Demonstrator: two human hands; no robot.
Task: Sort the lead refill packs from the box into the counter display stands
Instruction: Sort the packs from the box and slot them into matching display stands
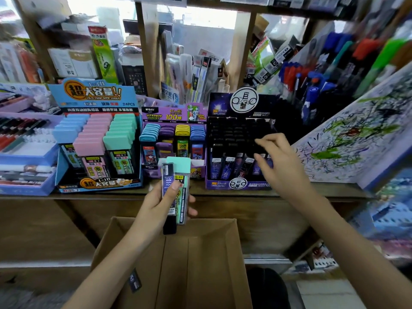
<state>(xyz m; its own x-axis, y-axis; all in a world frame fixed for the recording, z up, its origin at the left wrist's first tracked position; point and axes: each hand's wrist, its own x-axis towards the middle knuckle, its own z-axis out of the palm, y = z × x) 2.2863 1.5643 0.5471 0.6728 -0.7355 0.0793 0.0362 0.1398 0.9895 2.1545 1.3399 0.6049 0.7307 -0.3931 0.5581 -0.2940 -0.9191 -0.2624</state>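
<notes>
My left hand [160,204] grips two lead refill packs upright above the cardboard box [214,253]: a slim black-and-purple pack [168,175] and a mint-green capped pack [181,172] behind it. My right hand [276,161] hovers with spread, relaxed fingers over the dark purple constellation stand [236,139] and holds nothing. To the left stand the purple Ultraman stand [172,139] with coloured packs and the blue large-capacity stand [98,139] with blue, pink and mint rows. One dark pack [134,281] lies in the box by my left forearm.
The stands sit on a wooden counter [312,190]. A blue tray of pens [24,150] lies at far left. A scribbled test pad [356,134] leans at right below a rack of pens [312,81]. Boxed stationery fills the shelves behind.
</notes>
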